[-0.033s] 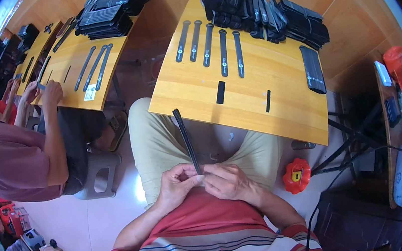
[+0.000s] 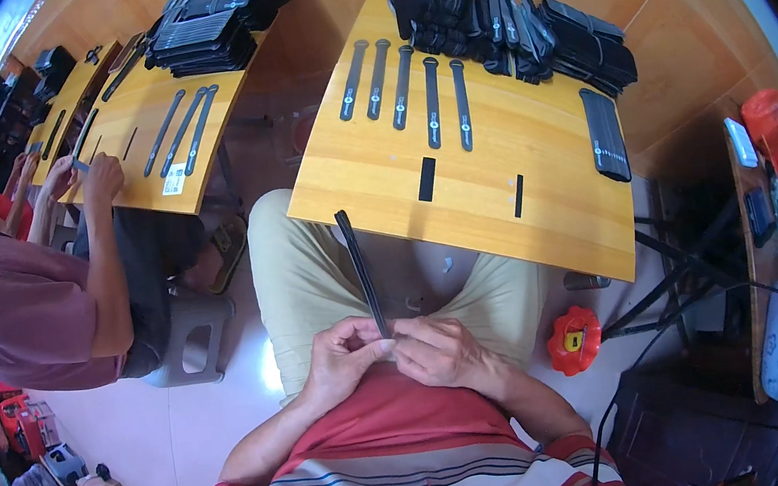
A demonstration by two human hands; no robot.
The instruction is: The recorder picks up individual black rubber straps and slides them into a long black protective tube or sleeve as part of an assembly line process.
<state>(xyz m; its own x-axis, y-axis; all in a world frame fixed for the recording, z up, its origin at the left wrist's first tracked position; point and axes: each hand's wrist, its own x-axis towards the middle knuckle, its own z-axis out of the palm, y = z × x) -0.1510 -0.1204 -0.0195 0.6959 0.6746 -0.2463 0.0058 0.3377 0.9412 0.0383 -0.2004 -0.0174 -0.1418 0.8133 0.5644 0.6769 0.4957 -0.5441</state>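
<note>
Both my hands meet in front of my belly around the lower end of a bundle of narrow black straps (image 2: 359, 271). My left hand (image 2: 346, 353) pinches the bundle between thumb and fingers. From the other side my right hand (image 2: 436, 349) is closed on the same end, its fingertips touching the left ones. The bundle stands up and leans slightly left, its far end near the table's front edge. On the wooden table (image 2: 360, 208) before me lie several dark grey straps with looped ends (image 2: 433, 106), side by side. Two short black strips (image 2: 426, 180) lie nearer me.
Piles of black straps (image 2: 468, 19) line the table's back edge, and a flat strap stack (image 2: 605, 134) lies at its right. A red dish (image 2: 574, 341) with a yellow item sits low at right. At left, a co-worker (image 2: 23, 307) handles a strap at another table (image 2: 134, 182).
My hands and the black straps stay put. The co-worker's near hand has shifted very slightly.
</note>
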